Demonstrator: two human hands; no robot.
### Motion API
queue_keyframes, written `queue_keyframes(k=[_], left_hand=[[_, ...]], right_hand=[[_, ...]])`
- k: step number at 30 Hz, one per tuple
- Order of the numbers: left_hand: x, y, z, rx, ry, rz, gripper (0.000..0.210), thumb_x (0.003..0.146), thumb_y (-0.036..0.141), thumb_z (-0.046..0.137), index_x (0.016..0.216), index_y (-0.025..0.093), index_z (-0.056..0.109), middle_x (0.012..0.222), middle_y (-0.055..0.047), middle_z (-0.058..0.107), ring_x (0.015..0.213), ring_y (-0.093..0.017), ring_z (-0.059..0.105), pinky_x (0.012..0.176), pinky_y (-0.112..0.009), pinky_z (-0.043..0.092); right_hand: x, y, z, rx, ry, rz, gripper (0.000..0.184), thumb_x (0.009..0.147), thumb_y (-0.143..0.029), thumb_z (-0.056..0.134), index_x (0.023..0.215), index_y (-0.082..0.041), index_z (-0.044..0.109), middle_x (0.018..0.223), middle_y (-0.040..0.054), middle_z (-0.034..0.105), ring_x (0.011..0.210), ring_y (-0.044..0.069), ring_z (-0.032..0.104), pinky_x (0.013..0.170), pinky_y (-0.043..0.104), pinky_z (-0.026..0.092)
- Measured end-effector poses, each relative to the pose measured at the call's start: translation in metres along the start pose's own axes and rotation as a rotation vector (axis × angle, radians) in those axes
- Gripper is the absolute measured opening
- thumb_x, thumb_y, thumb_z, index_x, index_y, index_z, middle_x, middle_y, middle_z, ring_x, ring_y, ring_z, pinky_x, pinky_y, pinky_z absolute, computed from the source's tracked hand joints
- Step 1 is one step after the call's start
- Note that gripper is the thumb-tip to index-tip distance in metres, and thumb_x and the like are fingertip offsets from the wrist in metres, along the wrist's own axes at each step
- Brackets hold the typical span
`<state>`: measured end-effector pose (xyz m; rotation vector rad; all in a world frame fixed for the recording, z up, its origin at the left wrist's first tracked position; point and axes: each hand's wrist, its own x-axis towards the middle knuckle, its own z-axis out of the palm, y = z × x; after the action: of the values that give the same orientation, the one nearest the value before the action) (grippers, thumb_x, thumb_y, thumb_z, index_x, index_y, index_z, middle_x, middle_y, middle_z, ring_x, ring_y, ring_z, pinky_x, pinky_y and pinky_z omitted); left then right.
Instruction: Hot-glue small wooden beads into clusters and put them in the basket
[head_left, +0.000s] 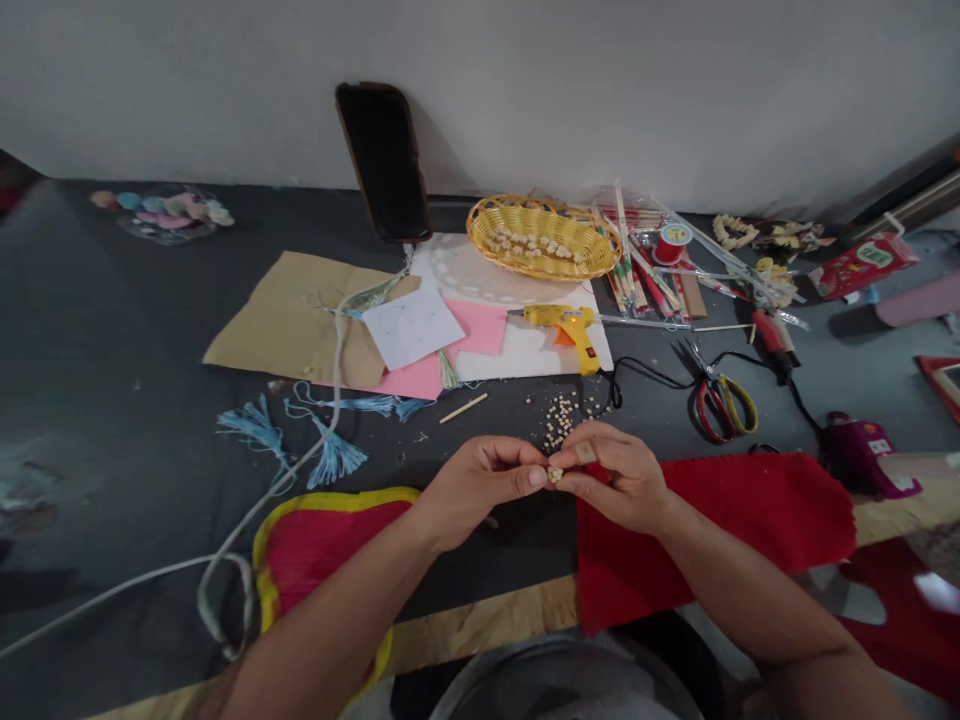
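Observation:
My left hand and my right hand meet at the front middle of the table. Between their fingertips is a small cluster of pale beads, pinched from both sides. Just beyond my fingers lies a loose scatter of similar pale beads. A bandage-like patch wraps one finger of my right hand. Farther back, a yellow glue gun rests on white board, a small orange light showing on it. Behind that stands a yellow wicker basket with several pale bead clusters inside.
Scissors and a black cord lie to the right. Red cloth spreads under my right forearm. Blue tassels, a white cable and brown paper lie left. A phone leans on the wall.

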<state>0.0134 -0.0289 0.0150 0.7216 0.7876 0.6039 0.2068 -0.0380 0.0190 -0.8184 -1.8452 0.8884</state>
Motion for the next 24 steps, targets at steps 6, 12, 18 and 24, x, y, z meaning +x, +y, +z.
queue_keyframes(k=[6, 12, 18, 24], left_hand=[[0.0002, -0.0010, -0.0001, 0.018, 0.007, -0.011, 0.025, 0.065, 0.033, 0.081, 0.065, 0.011, 0.068, 0.060, 0.002, 0.057, 0.058, -0.007, 0.041, 0.056, -0.021, 0.026], [0.0005, -0.0003, 0.0012, 0.048, -0.014, -0.010, 0.028, 0.066, 0.036, 0.079, 0.063, 0.011, 0.066, 0.056, 0.004, 0.051, 0.055, -0.007, 0.035, 0.054, -0.021, 0.022], [-0.0001, 0.0008, 0.0035, 0.055, -0.003, -0.018, 0.029, 0.064, 0.036, 0.080, 0.062, 0.011, 0.065, 0.056, 0.004, 0.051, 0.055, -0.007, 0.035, 0.054, -0.022, 0.022], [0.0003, -0.0006, 0.0027, 0.061, 0.008, -0.006, 0.029, 0.064, 0.036, 0.080, 0.061, 0.011, 0.065, 0.057, 0.003, 0.052, 0.056, -0.007, 0.037, 0.054, -0.021, 0.023]], right_hand=[[-0.0002, 0.0000, 0.0003, -0.036, -0.026, -0.012, 0.019, 0.080, -0.017, 0.070, 0.100, -0.017, 0.068, 0.083, 0.0064, 0.069, 0.076, 0.014, 0.064, 0.067, 0.024, 0.055], [-0.0019, 0.0020, 0.0003, 0.021, -0.068, -0.014, 0.022, 0.082, -0.014, 0.069, 0.103, -0.018, 0.068, 0.084, 0.0054, 0.068, 0.077, 0.012, 0.064, 0.070, 0.023, 0.055], [-0.0016, 0.0028, 0.0010, 0.037, -0.065, -0.016, 0.018, 0.083, -0.015, 0.068, 0.100, -0.018, 0.069, 0.081, 0.0056, 0.067, 0.075, 0.012, 0.064, 0.068, 0.023, 0.055], [-0.0012, 0.0026, 0.0011, 0.026, -0.065, -0.018, 0.016, 0.083, -0.015, 0.067, 0.099, -0.017, 0.069, 0.080, 0.0056, 0.067, 0.075, 0.013, 0.064, 0.068, 0.023, 0.055]])
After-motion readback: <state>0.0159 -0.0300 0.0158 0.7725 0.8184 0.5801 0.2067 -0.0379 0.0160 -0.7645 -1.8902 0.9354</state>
